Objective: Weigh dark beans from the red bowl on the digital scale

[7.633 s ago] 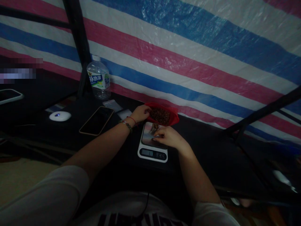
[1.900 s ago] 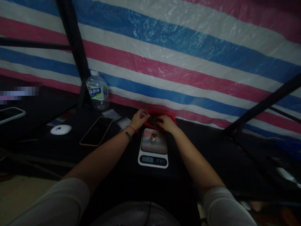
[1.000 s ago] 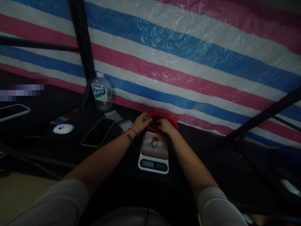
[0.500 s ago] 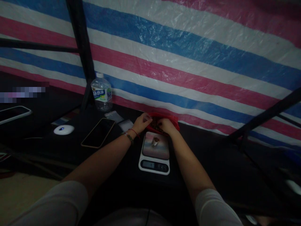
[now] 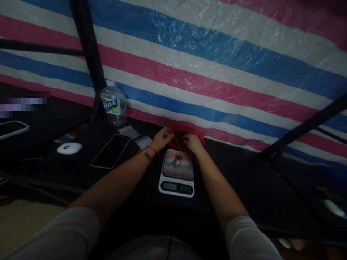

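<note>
A red bag of small dark brown pieces lies open on the black table behind a white kitchen scale. My left hand grips the bag's left rim. My right hand is inside the bag's mouth, fingers curled down among the dark pieces; whether it holds any is hidden. A small cup-like object stands on the scale's platform, just in front of both hands. The scale's display faces me.
A phone lies face up left of the scale, with small clear packets behind it. A water bottle stands by a black pole. A white round device and another phone lie further left. A striped tarp backs the table.
My right hand went from the scale's platform into the red bag and stays there. The left hand keeps its hold on the bag's rim. The view has shifted slightly.
</note>
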Demonstrator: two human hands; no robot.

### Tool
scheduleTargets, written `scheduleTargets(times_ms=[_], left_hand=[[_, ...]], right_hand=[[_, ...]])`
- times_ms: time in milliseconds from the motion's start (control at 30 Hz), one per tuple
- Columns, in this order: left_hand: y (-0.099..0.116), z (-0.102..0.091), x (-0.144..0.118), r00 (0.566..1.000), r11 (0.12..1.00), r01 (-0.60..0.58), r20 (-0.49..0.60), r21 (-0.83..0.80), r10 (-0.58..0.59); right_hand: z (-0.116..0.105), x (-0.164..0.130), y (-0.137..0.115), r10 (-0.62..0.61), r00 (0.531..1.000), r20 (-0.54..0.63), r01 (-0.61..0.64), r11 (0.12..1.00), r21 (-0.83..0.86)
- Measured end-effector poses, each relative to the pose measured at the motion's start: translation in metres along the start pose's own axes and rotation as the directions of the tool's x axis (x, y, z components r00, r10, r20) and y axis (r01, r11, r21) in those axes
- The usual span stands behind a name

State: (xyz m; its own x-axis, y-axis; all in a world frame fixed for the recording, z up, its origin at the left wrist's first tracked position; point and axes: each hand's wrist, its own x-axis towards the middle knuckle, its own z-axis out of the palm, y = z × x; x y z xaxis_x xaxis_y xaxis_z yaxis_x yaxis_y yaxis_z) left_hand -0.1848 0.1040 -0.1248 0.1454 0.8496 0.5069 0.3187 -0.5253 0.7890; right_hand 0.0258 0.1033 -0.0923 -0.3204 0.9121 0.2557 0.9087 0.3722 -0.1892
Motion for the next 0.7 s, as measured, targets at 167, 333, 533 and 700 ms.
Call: scheduleTargets(times_ms=[167,333,533,700], left_hand=[[-0.003,0.001,0.0,1.0,1.0,0.016,-0.001,-0.009,-0.016],[-0.003,0.002,0.0,1.0,1.0,0.003,-0.007,-0.006,-0.003],[-0.002,0.003,0.001,1.0,1.0,0.021,-0.006,0.012,-0.021],[-0.002,0.002,0.0,1.0,1.0,0.005,-0.025,0.01,-0.004]], right_hand=[[-0.009,-0.009,-0.005,0.031,0.993,-0.11,-0.019,0.994,0.107],[-0.02,-0.034,-0.022,-0.032,0.969,-0.246,0.1,0.958,0.268],[-0.026,-0.069,-0.043,-0.132,0.941,-0.31,0.25,0.891,0.38],[-0.02,-0.077,-0.044,-0.162,0.932,-0.324,0.286,0.878,0.383]])
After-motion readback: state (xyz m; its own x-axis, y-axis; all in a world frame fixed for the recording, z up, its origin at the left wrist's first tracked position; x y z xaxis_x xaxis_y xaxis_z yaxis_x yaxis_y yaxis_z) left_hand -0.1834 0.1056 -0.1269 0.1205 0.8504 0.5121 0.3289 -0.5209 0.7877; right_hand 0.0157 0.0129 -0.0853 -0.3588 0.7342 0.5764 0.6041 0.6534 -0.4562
